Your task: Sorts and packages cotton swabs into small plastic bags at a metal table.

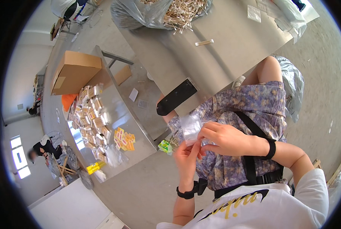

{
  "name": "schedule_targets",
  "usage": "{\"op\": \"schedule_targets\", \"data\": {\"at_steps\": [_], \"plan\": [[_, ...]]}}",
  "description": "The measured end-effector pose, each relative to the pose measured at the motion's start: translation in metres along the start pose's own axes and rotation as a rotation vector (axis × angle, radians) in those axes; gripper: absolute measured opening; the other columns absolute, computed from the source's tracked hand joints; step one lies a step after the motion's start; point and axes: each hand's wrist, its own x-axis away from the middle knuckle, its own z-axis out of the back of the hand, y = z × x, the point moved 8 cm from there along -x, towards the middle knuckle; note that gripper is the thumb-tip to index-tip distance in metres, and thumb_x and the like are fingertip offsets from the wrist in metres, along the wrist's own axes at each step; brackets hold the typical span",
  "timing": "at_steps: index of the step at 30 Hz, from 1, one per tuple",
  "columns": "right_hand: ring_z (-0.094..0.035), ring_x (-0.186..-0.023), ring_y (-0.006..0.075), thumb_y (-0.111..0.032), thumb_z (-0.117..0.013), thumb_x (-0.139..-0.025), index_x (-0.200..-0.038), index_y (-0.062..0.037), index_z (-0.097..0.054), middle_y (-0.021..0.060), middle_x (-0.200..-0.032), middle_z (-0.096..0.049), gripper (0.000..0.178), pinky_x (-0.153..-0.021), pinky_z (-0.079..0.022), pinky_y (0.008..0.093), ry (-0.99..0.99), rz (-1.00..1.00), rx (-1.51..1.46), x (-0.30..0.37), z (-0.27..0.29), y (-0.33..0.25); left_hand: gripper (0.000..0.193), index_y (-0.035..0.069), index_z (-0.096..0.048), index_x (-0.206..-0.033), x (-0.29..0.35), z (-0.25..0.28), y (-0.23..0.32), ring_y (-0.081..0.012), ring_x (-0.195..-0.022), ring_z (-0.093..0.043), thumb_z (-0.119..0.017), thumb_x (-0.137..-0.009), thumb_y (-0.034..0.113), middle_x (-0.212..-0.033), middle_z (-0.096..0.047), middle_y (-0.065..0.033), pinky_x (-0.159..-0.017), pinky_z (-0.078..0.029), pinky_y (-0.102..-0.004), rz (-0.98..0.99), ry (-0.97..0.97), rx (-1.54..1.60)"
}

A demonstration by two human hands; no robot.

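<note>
Above my lap, a small clear plastic bag [191, 126] is pinched between both hands. My left hand [187, 157] grips its near edge from below, thumb and fingers closed. From the right, my right hand [224, 139] reaches over with bent fingers that meet the left fingertips on the same edge. Exactly how the fingertips sit on the film is hidden. On the metal table ahead lies a small bundle of cotton swabs [204, 42]. Behind it, a large grey plastic bag [140, 17] spills a heap of loose cotton swabs [183, 14].
On the left metal table [130, 110] are piled packed swab bags [90, 118], yellow cards [124, 139], empty clear bags [115, 155], a yellow roll [95, 168] and a cardboard box [76, 72]. A black strip [177, 97] juts from the front table's edge. Another person [44, 149] sits far left.
</note>
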Motion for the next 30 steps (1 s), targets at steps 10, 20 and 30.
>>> {"op": "schedule_targets", "data": {"at_steps": [10, 20, 30], "plan": [[-0.071, -0.076, 0.0240, -0.011, -0.073, -0.086, -0.094, 0.0004, -0.069, 0.0131, -0.085, -0.071, 0.014, -0.069, -0.056, 0.0344, -0.119, -0.233, -0.444, -0.001, 0.000, 0.020, 0.013, 0.002, -0.070, -0.097, 0.008, -0.004, 0.000, -0.0063, -0.063, -0.059, -0.071, -0.096, 0.015, -0.074, -0.065, -0.0013, -0.054, -0.044, -0.0203, -0.131, -0.080, 0.041], [-0.069, -0.078, 0.0267, -0.008, -0.068, -0.086, -0.092, -0.0019, -0.065, 0.0111, -0.086, -0.070, 0.009, -0.070, -0.054, 0.0360, -0.101, -0.209, -0.372, -0.002, -0.001, 0.020, 0.011, 0.001, -0.068, -0.093, 0.010, -0.007, 0.006, -0.0084, -0.068, -0.059, -0.071, -0.095, 0.011, -0.083, -0.066, -0.0015, -0.062, -0.046, -0.0232, -0.270, -0.101, -0.170], [-0.066, -0.081, 0.0337, -0.006, -0.066, -0.085, -0.092, -0.0051, -0.060, 0.0109, -0.091, -0.064, 0.009, -0.068, -0.053, 0.0425, 0.002, -0.114, -0.183, 0.003, -0.002, 0.012, 0.013, -0.002, -0.065, -0.102, 0.001, -0.005, 0.002, -0.0125, -0.072, -0.066, -0.064, -0.098, 0.010, -0.085, -0.070, -0.0067, -0.062, -0.049, -0.0238, -0.190, -0.050, -0.004]]}}
